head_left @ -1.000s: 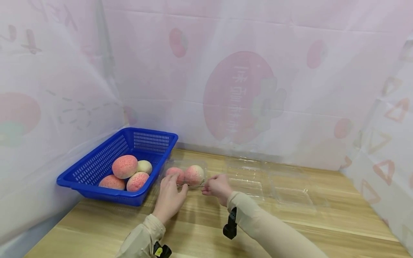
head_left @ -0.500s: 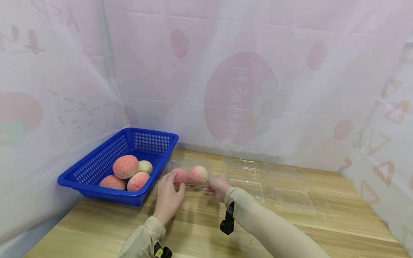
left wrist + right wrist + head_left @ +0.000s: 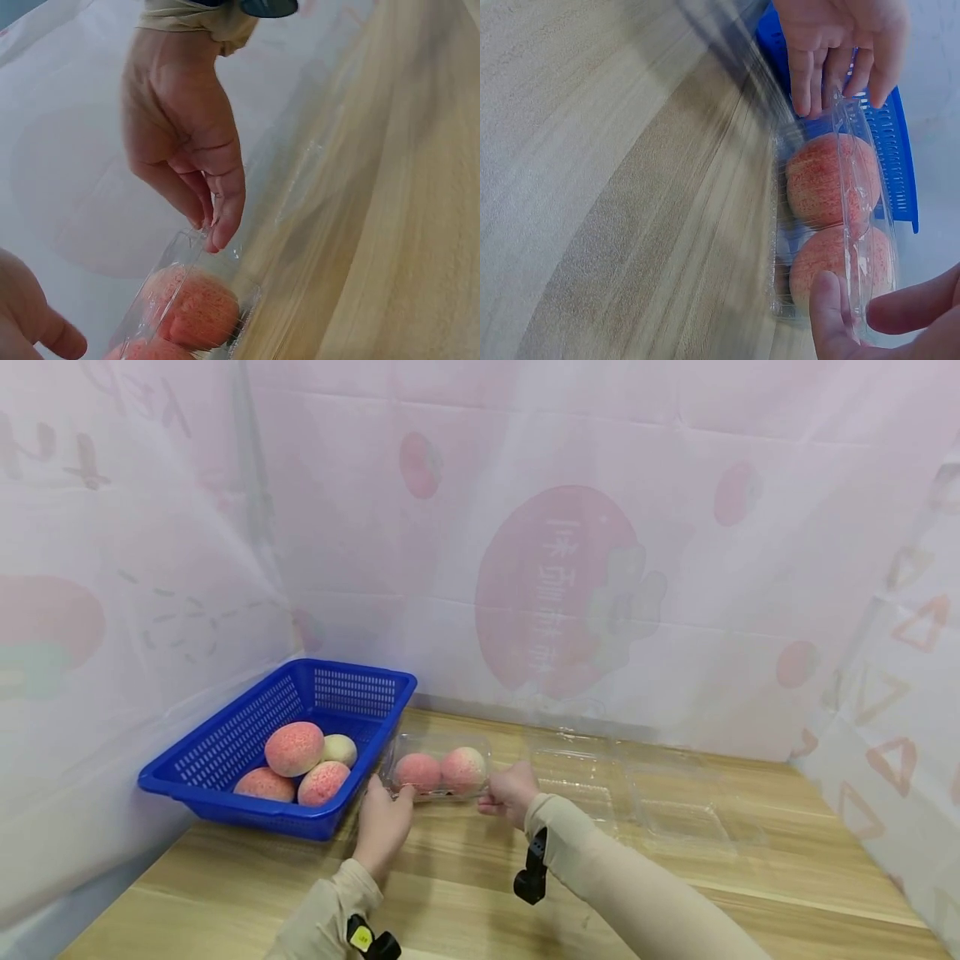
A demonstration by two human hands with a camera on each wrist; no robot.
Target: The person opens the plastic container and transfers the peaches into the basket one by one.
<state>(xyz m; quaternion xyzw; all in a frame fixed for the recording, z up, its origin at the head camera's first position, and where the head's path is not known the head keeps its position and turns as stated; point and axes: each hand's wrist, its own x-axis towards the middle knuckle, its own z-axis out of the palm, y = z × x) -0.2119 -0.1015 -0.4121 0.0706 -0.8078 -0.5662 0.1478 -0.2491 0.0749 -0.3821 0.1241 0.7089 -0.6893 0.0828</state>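
Observation:
A clear plastic clamshell box [image 3: 442, 744] stands on the table with two pink peaches side by side in it, the left peach [image 3: 417, 773] and the paler right peach [image 3: 463, 770]. Its lid lies down over them, with the rims together in the right wrist view. At the box's left end, my left hand [image 3: 384, 822] pinches the rim; its fingers [image 3: 801, 82] hang around the end tab. My right hand [image 3: 512, 793] pinches the right front corner, thumb and finger on the rim in the left wrist view.
A blue perforated basket [image 3: 360, 693] with several more peaches [image 3: 294, 749] stands close to the left of the box. To the right lie clear plastic clamshells [image 3: 678, 814] with their lids back. A printed cloth wall [image 3: 360, 527] rises behind the table [image 3: 465, 893].
My left hand has slid from the box's front, over the left peach, down to its left end. The box has shifted slightly right. My right hand stays at the right corner.

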